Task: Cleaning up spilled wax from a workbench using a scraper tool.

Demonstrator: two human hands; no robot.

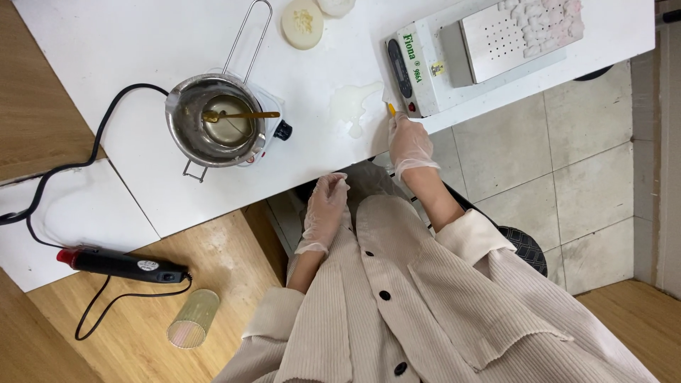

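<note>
My right hand (410,140), in a thin clear glove, rests at the white table's front edge (234,206) and grips a small yellow-tipped tool (391,109) whose tip points at a pale wax spill (352,105) on the tabletop. My left hand (325,210), also gloved, hangs below the table edge against my beige ribbed coat, fingers loosely bent and holding nothing.
A steel melting pot (216,119) with a long wire handle and a spoon inside sits on a small hot plate. A white digital scale (454,53) with a perforated metal tray stands at the right. A wax disc (302,23) lies at the back. A black heat gun (120,264) and a clear cup (193,319) lie on the wooden surface at left.
</note>
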